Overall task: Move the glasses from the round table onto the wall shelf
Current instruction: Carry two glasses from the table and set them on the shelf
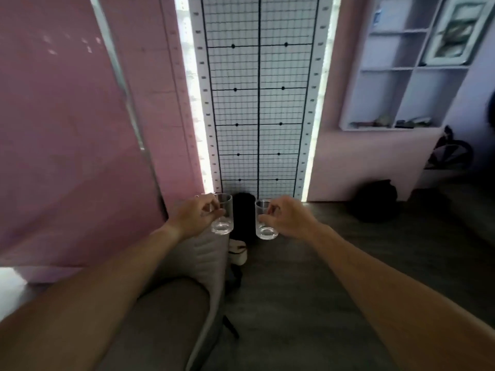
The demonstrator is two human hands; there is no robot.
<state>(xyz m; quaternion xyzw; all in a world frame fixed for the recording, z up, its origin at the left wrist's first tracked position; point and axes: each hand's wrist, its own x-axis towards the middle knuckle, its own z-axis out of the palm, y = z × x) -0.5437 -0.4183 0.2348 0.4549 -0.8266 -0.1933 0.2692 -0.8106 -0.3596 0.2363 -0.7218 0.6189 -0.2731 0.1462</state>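
Observation:
I carry two clear drinking glasses out in front of me, both upright in the air. My left hand (198, 215) grips the left glass (223, 218) from its side. My right hand (288, 216) grips the right glass (263, 223) the same way. The two glasses are a short gap apart at about the same height. The white wall shelf (396, 76), with open compartments, hangs on the wall at the upper right, well away from both hands. The round table is not in view.
A gridded window panel (258, 103) fills the middle, with a pink curtain (67, 129) on the left. A grey sofa arm (174, 303) is below my left arm. A dark cylinder (242, 210), a white item (238, 254) and a dark bag (375, 200) are on the wood floor.

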